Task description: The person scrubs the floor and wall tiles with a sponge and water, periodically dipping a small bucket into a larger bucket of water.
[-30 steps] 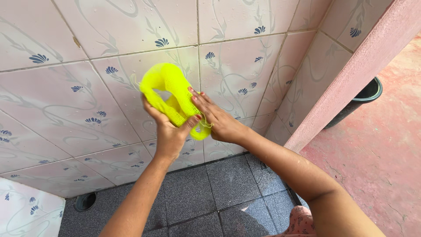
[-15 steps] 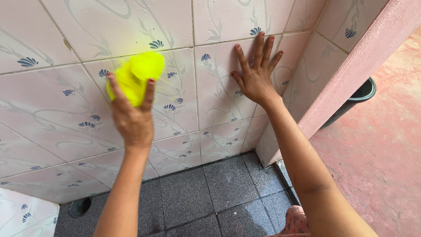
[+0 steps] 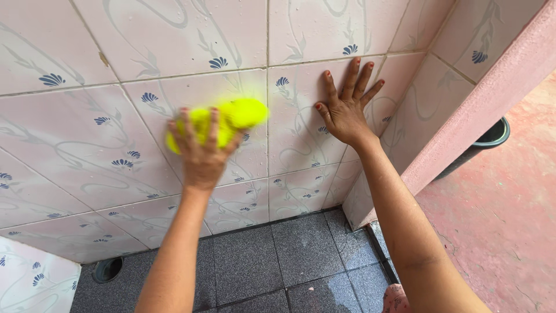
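Our left hand presses a blurred bright yellow soft cloth against the pale pink floral-patterned tiled wall, grip closed over it. Our right hand lies flat on the wall, fingers spread, holding nothing. Dark bucket far right.

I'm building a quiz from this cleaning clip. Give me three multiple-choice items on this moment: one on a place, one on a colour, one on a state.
1. Where is the right hand?
A. flat on the wall tile
B. on the floor
C. in the bucket

2. What colour is the cloth?
A. blue
B. bright yellow
C. white

3. What does the left hand do with the cloth?
A. lets it hang free
B. presses it on the wall
C. lays it on the floor

Key:
1 A, the right hand lies spread on the wall.
2 B, the cloth is bright yellow.
3 B, the left hand pins it to the tile.
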